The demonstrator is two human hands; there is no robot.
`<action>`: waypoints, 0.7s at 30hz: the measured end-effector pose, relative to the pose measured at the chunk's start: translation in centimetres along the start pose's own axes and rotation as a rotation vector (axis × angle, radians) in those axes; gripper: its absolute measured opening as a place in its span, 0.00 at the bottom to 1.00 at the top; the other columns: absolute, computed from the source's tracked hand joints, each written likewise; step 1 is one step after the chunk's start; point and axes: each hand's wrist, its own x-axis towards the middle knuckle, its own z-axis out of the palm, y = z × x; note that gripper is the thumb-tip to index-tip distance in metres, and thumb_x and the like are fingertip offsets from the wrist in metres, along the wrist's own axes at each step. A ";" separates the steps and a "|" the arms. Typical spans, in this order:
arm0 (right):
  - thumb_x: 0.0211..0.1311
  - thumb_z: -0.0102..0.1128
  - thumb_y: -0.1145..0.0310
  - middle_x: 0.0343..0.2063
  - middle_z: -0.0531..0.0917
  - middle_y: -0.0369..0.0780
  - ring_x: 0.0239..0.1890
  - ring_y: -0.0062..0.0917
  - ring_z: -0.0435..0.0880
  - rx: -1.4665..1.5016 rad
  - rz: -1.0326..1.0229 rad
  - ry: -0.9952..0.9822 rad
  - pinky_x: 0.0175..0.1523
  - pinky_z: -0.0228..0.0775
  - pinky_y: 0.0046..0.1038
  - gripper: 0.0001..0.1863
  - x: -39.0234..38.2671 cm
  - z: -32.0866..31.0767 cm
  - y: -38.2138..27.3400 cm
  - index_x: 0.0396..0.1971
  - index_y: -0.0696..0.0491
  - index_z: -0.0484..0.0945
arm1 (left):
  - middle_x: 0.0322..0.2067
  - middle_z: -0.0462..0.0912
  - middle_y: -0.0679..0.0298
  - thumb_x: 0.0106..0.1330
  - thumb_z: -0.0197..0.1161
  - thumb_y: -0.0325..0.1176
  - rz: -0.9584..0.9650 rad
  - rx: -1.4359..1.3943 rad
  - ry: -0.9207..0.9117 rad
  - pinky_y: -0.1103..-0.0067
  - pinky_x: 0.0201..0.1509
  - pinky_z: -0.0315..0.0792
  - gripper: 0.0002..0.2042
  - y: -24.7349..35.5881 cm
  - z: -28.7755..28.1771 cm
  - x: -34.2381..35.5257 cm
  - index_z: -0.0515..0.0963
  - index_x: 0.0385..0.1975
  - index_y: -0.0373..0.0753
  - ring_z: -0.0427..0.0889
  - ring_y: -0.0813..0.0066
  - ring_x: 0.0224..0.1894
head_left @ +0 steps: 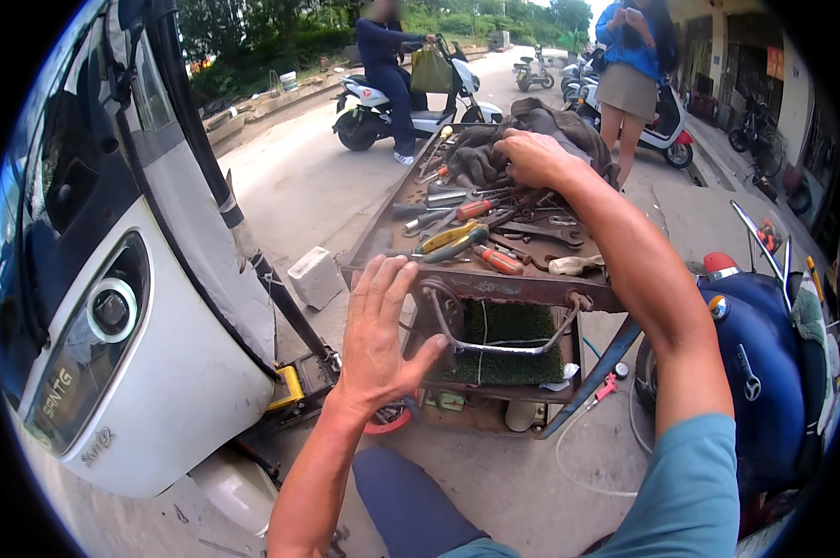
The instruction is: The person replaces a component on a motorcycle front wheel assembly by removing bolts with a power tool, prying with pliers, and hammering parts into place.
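Reaching into the far end of the rusty tool tray point(522, 288) at upper centre of the frame, my right hand point(532, 158) curls over a dark rag point(485, 158); whether those fingers grip anything, I cannot tell. My left hand point(378, 339) hovers at centre, fingers spread wide and holding nothing, just before the tray's near edge. Screwdrivers point(457, 244) and wrenches point(541, 231) lie between my hands. A white vehicle front point(160, 372) fills the left.

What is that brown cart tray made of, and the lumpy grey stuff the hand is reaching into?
The tray looks like steel, rough and rusty brown along its rim. The grey heap under the right hand seems to be cloth, soft and crumpled in folds.
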 end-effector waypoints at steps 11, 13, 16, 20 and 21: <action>0.58 0.65 0.61 0.35 0.88 0.50 0.41 0.46 0.88 0.224 -0.157 -0.288 0.48 0.78 0.42 0.14 -0.6 -4.6 -4.2 0.33 0.56 0.89 | 0.71 0.64 0.51 0.55 0.72 0.43 -0.005 -0.033 -0.016 0.56 0.81 0.48 0.43 -0.2 -0.2 -0.1 0.63 0.72 0.37 0.55 0.46 0.77; 0.59 0.61 0.64 0.36 0.88 0.52 0.42 0.46 0.87 0.279 0.052 -0.161 0.49 0.78 0.42 0.13 -1.0 -3.5 -4.2 0.33 0.58 0.88 | 0.71 0.64 0.51 0.56 0.73 0.44 -0.011 -0.011 -0.005 0.56 0.80 0.49 0.43 -0.1 -0.4 -0.1 0.63 0.72 0.36 0.55 0.46 0.77; 0.60 0.57 0.67 0.42 0.87 0.55 0.47 0.47 0.86 0.425 -0.074 0.013 0.54 0.75 0.41 0.21 0.1 -0.4 -3.6 0.52 0.58 0.83 | 0.71 0.65 0.50 0.56 0.73 0.44 -0.011 -0.013 0.019 0.56 0.80 0.49 0.43 -0.1 0.3 -0.1 0.63 0.72 0.36 0.55 0.45 0.77; 0.56 0.58 0.70 0.46 0.86 0.54 0.51 0.45 0.85 0.392 -0.146 -0.223 0.58 0.74 0.39 0.26 0.1 0.7 -5.8 0.58 0.57 0.80 | 0.71 0.65 0.49 0.56 0.72 0.44 -0.020 -0.009 0.008 0.56 0.80 0.50 0.43 0.0 0.1 -0.2 0.64 0.71 0.35 0.56 0.44 0.76; 0.54 0.58 0.70 0.44 0.87 0.53 0.49 0.43 0.85 0.324 -0.183 -0.270 0.57 0.74 0.39 0.26 0.3 0.1 -5.8 0.56 0.57 0.82 | 0.71 0.65 0.49 0.55 0.72 0.44 -0.016 -0.002 0.002 0.56 0.80 0.50 0.43 0.0 0.0 -0.2 0.64 0.71 0.35 0.56 0.44 0.76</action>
